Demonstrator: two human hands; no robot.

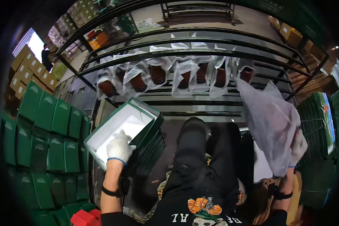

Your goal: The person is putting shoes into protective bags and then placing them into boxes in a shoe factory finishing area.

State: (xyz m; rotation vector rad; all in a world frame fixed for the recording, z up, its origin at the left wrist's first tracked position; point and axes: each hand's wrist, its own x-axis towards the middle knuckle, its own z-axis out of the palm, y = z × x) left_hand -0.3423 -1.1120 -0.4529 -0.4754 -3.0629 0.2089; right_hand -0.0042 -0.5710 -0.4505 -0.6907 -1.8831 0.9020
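Observation:
My left hand point(119, 147), in a white knitted glove with a blue cuff edge, reaches into an open green box point(115, 130) with a white inside. Its fingers are stretched out near a bright white patch on the box's bottom. The box lies tilted on a stack of similar green boxes point(148, 152), left of my legs. At the right, my gloved right hand point(298, 147) is closed on the side of a large translucent plastic bag point(269, 120). Something reddish-brown shows faintly through the bag; its shape is blurred by the plastic.
Ahead, a black metal rack point(199, 103) carries a row of dark brown bottles point(183, 80) in translucent bags. Rows of green boxes point(37, 150) stand at the left, above a red item point(86, 217). Stacked green cartons point(314, 128) rise at the right. Brown cardboard boxes point(30, 69) stand behind.

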